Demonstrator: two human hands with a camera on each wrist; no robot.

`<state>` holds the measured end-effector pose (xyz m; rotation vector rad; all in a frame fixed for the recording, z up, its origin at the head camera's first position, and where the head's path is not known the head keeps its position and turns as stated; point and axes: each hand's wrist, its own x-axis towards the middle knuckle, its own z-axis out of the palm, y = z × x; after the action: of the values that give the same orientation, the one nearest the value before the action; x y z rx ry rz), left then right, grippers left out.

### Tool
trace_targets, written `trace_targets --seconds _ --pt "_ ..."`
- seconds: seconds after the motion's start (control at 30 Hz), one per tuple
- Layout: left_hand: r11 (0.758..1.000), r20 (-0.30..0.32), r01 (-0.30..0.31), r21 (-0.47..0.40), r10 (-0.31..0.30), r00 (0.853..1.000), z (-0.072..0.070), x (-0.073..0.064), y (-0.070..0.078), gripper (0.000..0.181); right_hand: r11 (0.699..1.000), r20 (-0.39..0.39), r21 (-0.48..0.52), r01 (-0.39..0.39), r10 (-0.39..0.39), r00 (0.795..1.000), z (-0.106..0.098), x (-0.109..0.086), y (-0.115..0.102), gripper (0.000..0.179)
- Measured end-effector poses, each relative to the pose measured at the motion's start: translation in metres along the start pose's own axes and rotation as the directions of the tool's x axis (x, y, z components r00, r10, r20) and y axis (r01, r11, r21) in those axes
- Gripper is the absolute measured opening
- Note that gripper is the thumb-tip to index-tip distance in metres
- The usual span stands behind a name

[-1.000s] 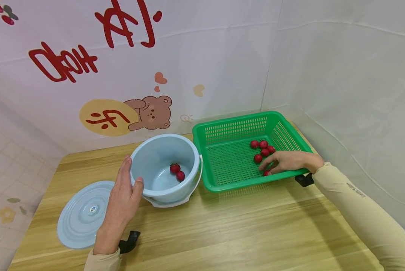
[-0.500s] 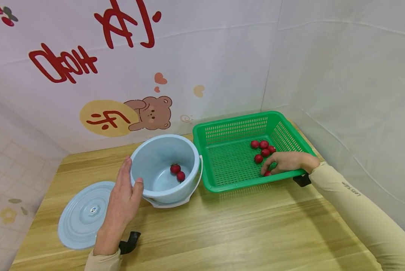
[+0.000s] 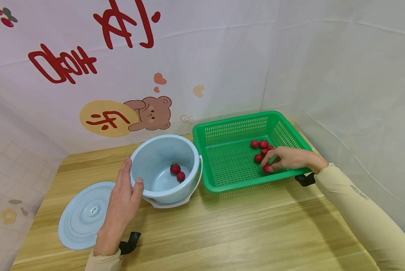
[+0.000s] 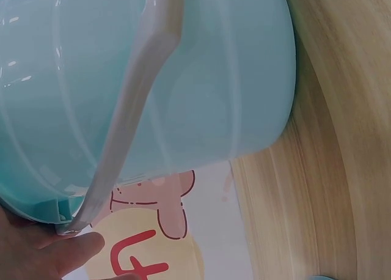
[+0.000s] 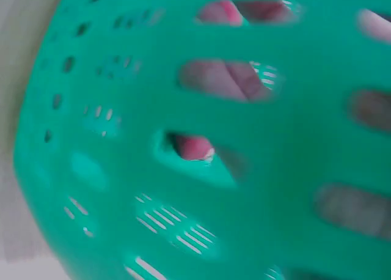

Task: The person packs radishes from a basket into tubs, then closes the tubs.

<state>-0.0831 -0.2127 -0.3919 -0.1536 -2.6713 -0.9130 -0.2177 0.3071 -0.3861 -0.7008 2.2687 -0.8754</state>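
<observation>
In the head view my right hand (image 3: 287, 158) reaches into a green basket (image 3: 233, 180) and pinches a small red radish (image 3: 267, 168) between thumb and fingers. Several more radishes (image 3: 258, 158) lie close by on the basket floor. The right wrist view looks through the slotted basket wall (image 5: 269, 151), showing only bits of red and of fingers. My left hand (image 3: 122, 199) rests with fairly straight fingers against the left rim of a light blue bucket (image 3: 148, 150). Inside the bucket lie two radishes (image 3: 175, 169). Its pale handle (image 4: 131, 103) hangs down the side in the left wrist view.
A round blue lid (image 3: 84, 222) lies on the wooden table (image 3: 223, 233), left of the bucket and partly behind my left hand. The basket stands right beside the bucket. A printed white cloth (image 3: 223, 67) closes off the back, and more cloth hangs at the right.
My right hand has taken hold of the nearest radish and shifted it slightly up, towards the others in the basket. The left hand and bucket stay in place.
</observation>
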Motion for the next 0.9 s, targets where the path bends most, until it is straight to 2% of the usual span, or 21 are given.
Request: trace_targets --seconds 0.2,0.47,0.7,0.9 --pt "1.000 -0.008 -0.003 -0.004 0.003 1.000 0.000 -0.001 -0.002 0.066 0.998 -0.111 -0.016 0.062 -0.063 0.992 -0.001 -0.013 -0.011 0.021" --pt "1.000 -0.012 -0.009 -0.010 0.009 1.000 0.000 -0.002 0.000 0.066 0.990 -0.247 -0.089 0.112 -0.131 0.960 0.004 -0.032 -0.017 0.019" --pt "1.000 -0.009 -0.003 -0.020 0.003 1.000 0.000 -0.001 0.001 0.067 0.982 -0.341 -0.060 0.179 -0.189 0.921 0.012 -0.044 -0.024 0.024" --pt "1.000 -0.008 0.002 -0.014 -0.002 1.000 0.000 -0.002 0.000 0.066 0.977 -0.421 -0.045 0.208 -0.207 0.883 0.022 -0.049 -0.035 0.026"
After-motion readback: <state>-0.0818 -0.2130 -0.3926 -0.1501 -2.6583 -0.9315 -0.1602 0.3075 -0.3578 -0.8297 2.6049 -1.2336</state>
